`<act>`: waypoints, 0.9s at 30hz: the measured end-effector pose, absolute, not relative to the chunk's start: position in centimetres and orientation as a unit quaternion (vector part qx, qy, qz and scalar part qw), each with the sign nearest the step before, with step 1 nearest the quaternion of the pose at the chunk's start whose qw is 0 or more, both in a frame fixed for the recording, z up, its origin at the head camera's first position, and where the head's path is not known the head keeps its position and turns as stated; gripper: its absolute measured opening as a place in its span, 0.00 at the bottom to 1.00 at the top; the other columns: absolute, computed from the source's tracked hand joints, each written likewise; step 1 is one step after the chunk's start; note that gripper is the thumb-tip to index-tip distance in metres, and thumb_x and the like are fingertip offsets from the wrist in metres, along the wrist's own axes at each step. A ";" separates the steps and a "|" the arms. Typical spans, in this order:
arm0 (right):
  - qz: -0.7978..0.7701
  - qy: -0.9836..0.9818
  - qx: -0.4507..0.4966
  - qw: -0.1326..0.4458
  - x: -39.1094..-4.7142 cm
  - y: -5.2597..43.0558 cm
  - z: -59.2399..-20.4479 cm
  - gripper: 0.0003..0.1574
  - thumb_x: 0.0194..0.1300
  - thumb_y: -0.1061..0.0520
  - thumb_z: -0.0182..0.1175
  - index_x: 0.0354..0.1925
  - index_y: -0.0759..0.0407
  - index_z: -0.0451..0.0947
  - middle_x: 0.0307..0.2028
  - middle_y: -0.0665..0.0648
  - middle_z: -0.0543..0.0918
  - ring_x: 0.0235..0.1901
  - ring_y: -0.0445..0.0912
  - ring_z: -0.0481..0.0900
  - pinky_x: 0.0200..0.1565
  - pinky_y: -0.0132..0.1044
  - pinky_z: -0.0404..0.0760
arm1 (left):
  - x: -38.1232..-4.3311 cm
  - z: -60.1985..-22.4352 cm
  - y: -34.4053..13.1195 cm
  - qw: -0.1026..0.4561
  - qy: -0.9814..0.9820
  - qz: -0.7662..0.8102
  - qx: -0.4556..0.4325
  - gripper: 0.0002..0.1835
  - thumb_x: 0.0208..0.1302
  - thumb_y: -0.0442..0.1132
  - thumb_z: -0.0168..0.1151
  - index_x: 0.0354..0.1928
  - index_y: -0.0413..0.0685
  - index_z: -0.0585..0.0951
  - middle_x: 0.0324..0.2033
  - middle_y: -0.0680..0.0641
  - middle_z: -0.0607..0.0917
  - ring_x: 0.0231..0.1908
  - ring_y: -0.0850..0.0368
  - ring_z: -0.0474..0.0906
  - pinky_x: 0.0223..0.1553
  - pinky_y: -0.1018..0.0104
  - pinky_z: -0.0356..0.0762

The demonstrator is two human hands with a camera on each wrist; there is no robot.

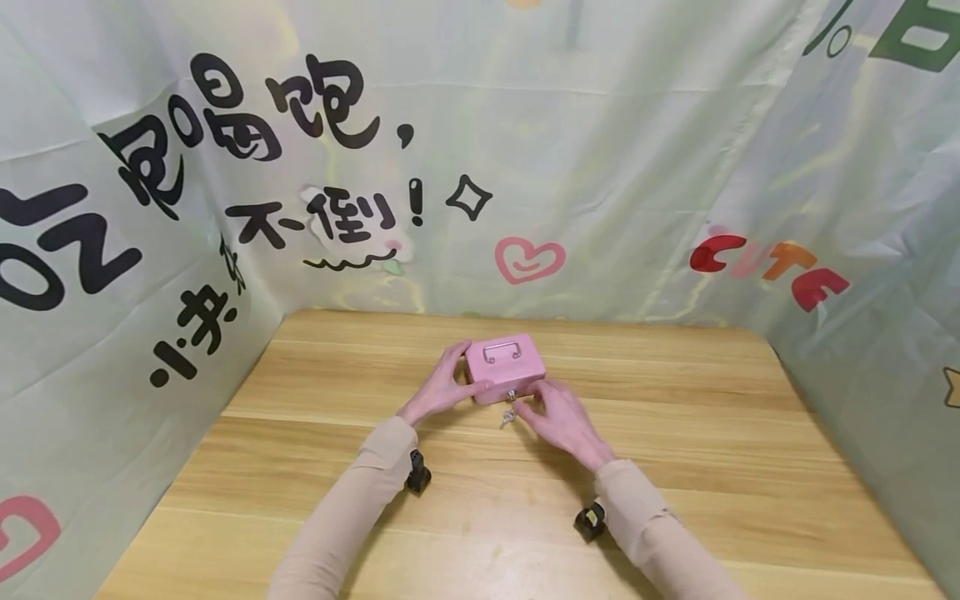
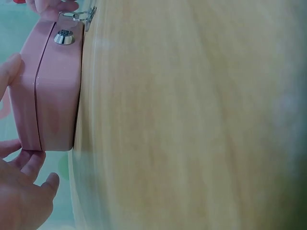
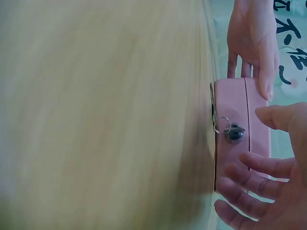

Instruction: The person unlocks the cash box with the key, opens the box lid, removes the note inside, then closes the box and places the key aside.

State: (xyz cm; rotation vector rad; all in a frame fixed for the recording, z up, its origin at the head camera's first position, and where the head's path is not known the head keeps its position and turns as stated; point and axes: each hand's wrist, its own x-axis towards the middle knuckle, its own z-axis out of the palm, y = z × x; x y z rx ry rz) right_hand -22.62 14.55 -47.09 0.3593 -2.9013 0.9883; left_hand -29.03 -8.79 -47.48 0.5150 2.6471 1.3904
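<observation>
A small pink cash box [image 1: 527, 357] with a wire handle folded on its lid stands on the wooden table. My left hand [image 1: 442, 390] grips its left end, thumb on the front of the lid and fingers along the side. In the left wrist view the round silver lock [image 2: 64, 38] shows on the front face. Small keys [image 1: 508, 415] on a ring hang by this lock. My right hand [image 1: 558, 417] is at the front right corner, fingers spread loosely beside the lock and thumb apart from them in the right wrist view.
The wooden table [image 1: 480, 517] extends around the box. A pale cloth curtain [image 1: 600, 167] with printed lettering and hearts encloses the back and both sides. Black wrist cameras [image 1: 590, 522] sit below both cuffs.
</observation>
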 end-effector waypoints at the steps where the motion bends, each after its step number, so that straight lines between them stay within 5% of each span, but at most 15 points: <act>1: 0.327 -0.938 0.116 0.024 -22.7 14.4 -47.1 0.24 0.66 0.47 0.64 0.50 0.64 0.81 0.41 0.59 0.84 0.38 0.48 0.81 0.40 0.41 0.84 | -29.0 -47.5 -8.8 0.051 0.871 0.459 0.167 0.53 0.59 0.51 0.73 0.78 0.42 0.54 0.77 0.36 0.57 0.77 0.37 0.55 0.77 0.36 0.54; 14: 0.333 -0.935 0.122 -0.007 -23.1 13.5 -47.8 0.09 0.67 0.51 0.62 0.36 0.55 0.82 0.23 0.49 0.79 0.20 0.40 0.69 0.20 0.29 0.67 | -28.5 -47.7 -8.7 0.042 0.872 0.461 0.157 0.53 0.56 0.51 0.74 0.77 0.42 0.56 0.75 0.37 0.61 0.74 0.37 0.61 0.74 0.35 0.60; 27: 0.336 -0.936 0.103 -0.019 -23.3 12.9 -48.1 0.09 0.70 0.60 0.54 0.38 0.61 0.81 0.28 0.53 0.80 0.23 0.43 0.69 0.23 0.32 0.68 | -28.6 -47.7 -8.8 0.042 0.873 0.457 0.167 0.53 0.57 0.50 0.74 0.77 0.41 0.55 0.75 0.36 0.61 0.74 0.38 0.60 0.76 0.39 0.60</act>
